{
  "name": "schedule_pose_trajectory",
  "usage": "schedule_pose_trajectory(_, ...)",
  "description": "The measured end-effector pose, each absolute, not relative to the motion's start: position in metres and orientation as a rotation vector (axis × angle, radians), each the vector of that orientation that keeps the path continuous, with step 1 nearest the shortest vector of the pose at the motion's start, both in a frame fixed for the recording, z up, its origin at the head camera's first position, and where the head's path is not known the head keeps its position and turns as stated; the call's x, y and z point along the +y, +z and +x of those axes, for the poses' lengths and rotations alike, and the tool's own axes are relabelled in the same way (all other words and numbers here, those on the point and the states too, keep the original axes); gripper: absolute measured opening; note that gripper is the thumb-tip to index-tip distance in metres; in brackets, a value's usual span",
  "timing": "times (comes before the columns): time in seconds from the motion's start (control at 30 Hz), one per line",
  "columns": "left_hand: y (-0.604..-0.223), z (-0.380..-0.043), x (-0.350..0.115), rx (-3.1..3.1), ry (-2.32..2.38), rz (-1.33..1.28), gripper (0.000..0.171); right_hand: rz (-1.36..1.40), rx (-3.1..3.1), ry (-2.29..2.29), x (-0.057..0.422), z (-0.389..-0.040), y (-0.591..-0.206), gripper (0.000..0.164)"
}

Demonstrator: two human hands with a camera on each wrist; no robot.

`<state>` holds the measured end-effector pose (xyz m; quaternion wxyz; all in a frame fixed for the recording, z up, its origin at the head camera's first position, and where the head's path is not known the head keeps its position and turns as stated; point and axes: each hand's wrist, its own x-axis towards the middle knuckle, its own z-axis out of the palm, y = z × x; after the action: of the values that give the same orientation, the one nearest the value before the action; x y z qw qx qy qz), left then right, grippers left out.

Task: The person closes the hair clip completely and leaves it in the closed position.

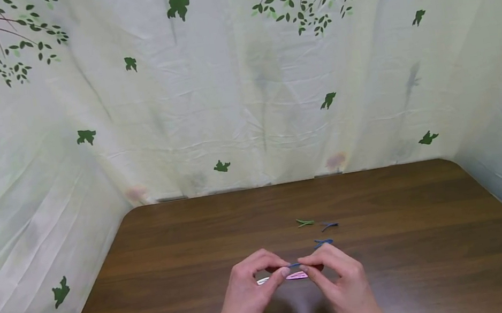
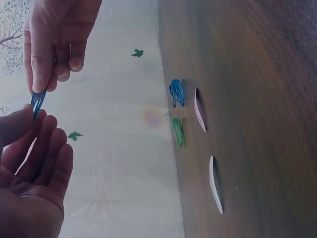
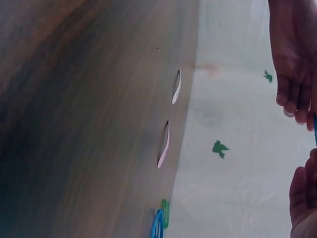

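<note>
Both hands pinch a blue snap hair clip [image 2: 37,103] between them, above the table. My left hand [image 1: 254,288] holds one end between thumb and index finger, its other fingers lightly curled in the left wrist view. The opposite end is pinched by my right hand [image 1: 343,279]. Below the hands lie a pink hair clip [image 1: 297,275] and, to its left, a white hair clip [image 1: 263,280], partly hidden by the left hand. Just beyond the right hand is another blue clip [image 1: 323,243]. In the right wrist view the held clip shows only at the right edge.
Farther back on the brown wooden table [image 1: 186,242] lie a green hair clip [image 1: 305,222] and one more blue hair clip [image 1: 329,226], its arms spread. A pale cloth [image 1: 231,89] with leaf and bird prints hangs behind and along both sides.
</note>
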<state>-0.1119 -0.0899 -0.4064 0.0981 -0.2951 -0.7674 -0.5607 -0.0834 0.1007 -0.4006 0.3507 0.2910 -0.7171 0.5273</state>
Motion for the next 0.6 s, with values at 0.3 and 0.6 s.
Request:
schedule_pose_trajectory(0.3,-0.406,-0.114,-0.091,-2.343,-1.974,-0.799,0.003,0.847,-1.811,1.472,0.104,-0.085,-0.400,0.026)
schedule_pose_trajectory(0.6,-0.409,-0.118,-0.094,-2.338,-1.956,-0.805,0.006,0.823,-1.991,1.413,0.112,-0.089,-0.409,0.039)
